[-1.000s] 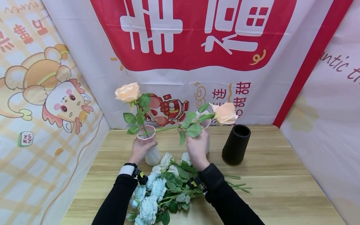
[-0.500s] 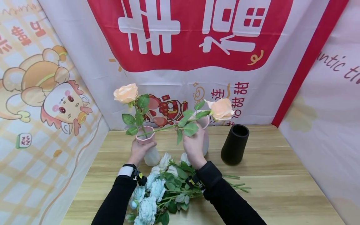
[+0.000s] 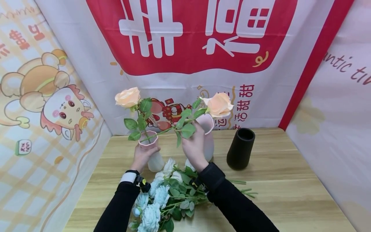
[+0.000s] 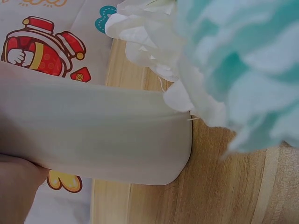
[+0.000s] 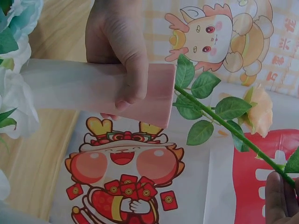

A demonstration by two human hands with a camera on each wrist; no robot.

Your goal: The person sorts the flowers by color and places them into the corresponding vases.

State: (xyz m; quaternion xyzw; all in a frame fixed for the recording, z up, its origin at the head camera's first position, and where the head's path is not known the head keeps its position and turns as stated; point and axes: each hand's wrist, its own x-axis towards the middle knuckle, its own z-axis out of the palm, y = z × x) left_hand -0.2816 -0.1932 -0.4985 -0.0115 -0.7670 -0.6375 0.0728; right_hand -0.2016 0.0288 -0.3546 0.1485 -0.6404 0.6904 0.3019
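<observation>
My left hand (image 3: 142, 158) grips a slim vase (image 3: 155, 161), white below with a pink faceted rim, standing on the table. One peach rose (image 3: 127, 97) stands in that vase, leaning left. My right hand (image 3: 195, 145) pinches the green stem of another peach rose (image 3: 219, 104) just below its leaves. This rose lies aslant, its bloom to the right and its stem end over the vase's mouth. In the right wrist view the stem (image 5: 233, 130) runs from my right fingers (image 5: 278, 198) to the pink rim. The vase's lower body fills much of the left wrist view.
A second pink and white vase (image 3: 209, 146) stands partly behind my right hand. Further right is a black vase (image 3: 241, 149). Pale blue flowers (image 3: 151, 215) and white ones (image 3: 169, 167) lie in front, their stems reaching right under my right arm. Printed cloths wall the table (image 3: 284, 180).
My right hand has moved left with the rose, whose bloom has risen a little. More of the second vase shows. My left hand keeps its hold on the slim vase.
</observation>
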